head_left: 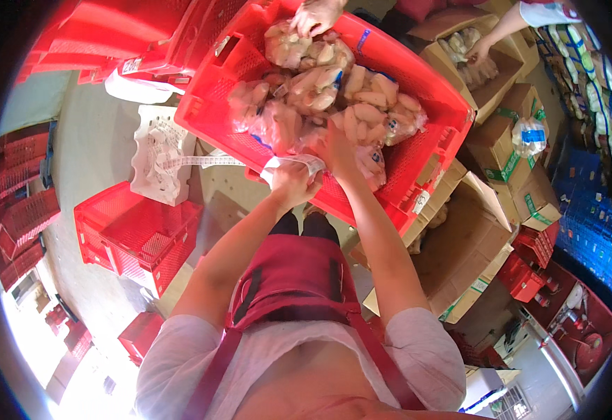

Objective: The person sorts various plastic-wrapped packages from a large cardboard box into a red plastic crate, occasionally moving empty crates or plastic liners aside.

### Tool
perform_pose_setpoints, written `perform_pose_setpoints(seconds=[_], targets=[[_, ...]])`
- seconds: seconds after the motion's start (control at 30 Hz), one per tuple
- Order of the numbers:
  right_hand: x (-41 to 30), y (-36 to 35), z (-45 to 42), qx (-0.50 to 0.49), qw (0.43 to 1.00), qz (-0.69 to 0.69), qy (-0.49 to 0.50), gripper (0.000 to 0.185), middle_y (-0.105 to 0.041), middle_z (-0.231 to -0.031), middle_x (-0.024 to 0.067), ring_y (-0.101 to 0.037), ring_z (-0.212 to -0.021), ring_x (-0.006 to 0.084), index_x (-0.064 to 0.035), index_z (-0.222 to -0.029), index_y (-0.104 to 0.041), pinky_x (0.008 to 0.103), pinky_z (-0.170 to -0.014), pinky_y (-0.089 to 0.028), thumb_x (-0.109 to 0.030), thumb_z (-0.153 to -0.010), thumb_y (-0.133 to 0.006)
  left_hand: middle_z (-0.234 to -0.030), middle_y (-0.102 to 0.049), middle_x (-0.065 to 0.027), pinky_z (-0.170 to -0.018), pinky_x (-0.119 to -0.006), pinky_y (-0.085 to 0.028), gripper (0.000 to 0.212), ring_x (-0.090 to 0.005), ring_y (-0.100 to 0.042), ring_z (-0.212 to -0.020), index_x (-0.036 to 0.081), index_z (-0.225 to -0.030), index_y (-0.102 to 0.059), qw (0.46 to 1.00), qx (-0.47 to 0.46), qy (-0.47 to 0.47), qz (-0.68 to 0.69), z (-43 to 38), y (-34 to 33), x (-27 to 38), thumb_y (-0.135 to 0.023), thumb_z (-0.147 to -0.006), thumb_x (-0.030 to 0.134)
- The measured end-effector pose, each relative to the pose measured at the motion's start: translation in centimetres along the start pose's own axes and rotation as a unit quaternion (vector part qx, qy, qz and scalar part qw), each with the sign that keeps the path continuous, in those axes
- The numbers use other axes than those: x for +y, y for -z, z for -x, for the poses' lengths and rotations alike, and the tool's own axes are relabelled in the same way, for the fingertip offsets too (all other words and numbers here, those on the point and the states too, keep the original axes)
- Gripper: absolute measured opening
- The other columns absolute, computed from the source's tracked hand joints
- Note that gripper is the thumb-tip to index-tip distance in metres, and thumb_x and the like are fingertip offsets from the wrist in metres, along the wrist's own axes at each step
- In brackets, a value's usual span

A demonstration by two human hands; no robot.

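My left hand grips a strip of printed white labels at the near rim of a red plastic crate. The strip runs left to a heap of labels in a white plastic crate. My right hand reaches into the red crate, its fingertips against the clear plastic bags. Whether it grips one is hidden. Several bags of pale, elongated produce fill the middle of the crate, some with blue tape or tags.
Another person's hand touches a bag at the crate's far side. A second person's arm reaches into a cardboard box of bagged produce. An open carton stands at right, red crates at left, and stacked red crates upper left.
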State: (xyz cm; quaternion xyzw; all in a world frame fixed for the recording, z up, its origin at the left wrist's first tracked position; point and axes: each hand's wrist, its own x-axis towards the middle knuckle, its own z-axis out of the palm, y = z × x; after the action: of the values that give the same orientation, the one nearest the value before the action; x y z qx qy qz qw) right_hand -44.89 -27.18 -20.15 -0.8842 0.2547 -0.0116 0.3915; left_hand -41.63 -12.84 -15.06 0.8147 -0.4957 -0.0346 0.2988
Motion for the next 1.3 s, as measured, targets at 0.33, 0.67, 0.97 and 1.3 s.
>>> perform_pose_setpoints(seconds=[0.33, 0.67, 0.97, 1.3], targets=[[-7.2, 11.0, 14.4, -0.001, 0.978, -0.207, -0.032, 0.030, -0.060, -0.098, 0.0129, -0.058, -0.091, 0.0233, -0.0045, -0.108, -0.057, 0.0341, -0.076, -0.047, -0.018, -0.081, -0.060, -0.092, -0.059, -0.0068, -0.070, -0.030, -0.048, 0.027, -0.0166, -0.061, -0.080, 0.001, -0.114, -0.043, 0.682, -0.217, 0.361, 0.598, 7.3, 5.8, 5.4, -0.047, -0.090, 0.011], [-12.7, 10.1, 15.7, -0.179, 0.981, -0.040, 0.066, 0.047, -0.052, -0.110, 0.0156, -0.051, -0.101, 0.0310, -0.0039, -0.113, -0.052, 0.0404, -0.087, -0.041, -0.028, -0.075, -0.066, -0.094, -0.057, 0.0004, -0.076, -0.022, -0.041, 0.019, -0.0052, -0.050, -0.086, 0.001, -0.105, -0.055, 0.642, -0.229, 0.377, 0.627, 7.2, 11.6, 5.3, -0.050, -0.091, 0.013], [1.7, 7.3, 5.4, 0.124, 0.975, 0.182, 0.032, 0.087, -0.017, -0.141, 0.0226, -0.025, -0.125, 0.0420, -0.0108, -0.139, -0.018, 0.0509, -0.100, -0.026, -0.031, -0.071, -0.070, -0.087, -0.057, 0.0012, -0.073, -0.022, -0.041, 0.021, -0.0056, -0.051, -0.082, 0.000, -0.102, -0.055, 0.640, -0.260, 0.401, 0.602, 9.3, 10.6, 4.1, -0.049, -0.092, 0.018], [-12.8, 10.8, 12.0, -0.047, 0.983, 0.062, 0.169, 0.031, -0.058, -0.085, 0.0083, -0.053, -0.082, 0.0290, -0.0086, -0.089, -0.062, 0.0426, -0.076, -0.042, -0.027, -0.065, -0.071, -0.085, -0.063, -0.0027, -0.068, -0.024, -0.045, 0.020, -0.0074, -0.055, -0.075, 0.000, -0.103, -0.059, 0.679, -0.158, 0.385, 0.605, 8.6, 9.7, 3.6, -0.053, -0.088, 0.011]])
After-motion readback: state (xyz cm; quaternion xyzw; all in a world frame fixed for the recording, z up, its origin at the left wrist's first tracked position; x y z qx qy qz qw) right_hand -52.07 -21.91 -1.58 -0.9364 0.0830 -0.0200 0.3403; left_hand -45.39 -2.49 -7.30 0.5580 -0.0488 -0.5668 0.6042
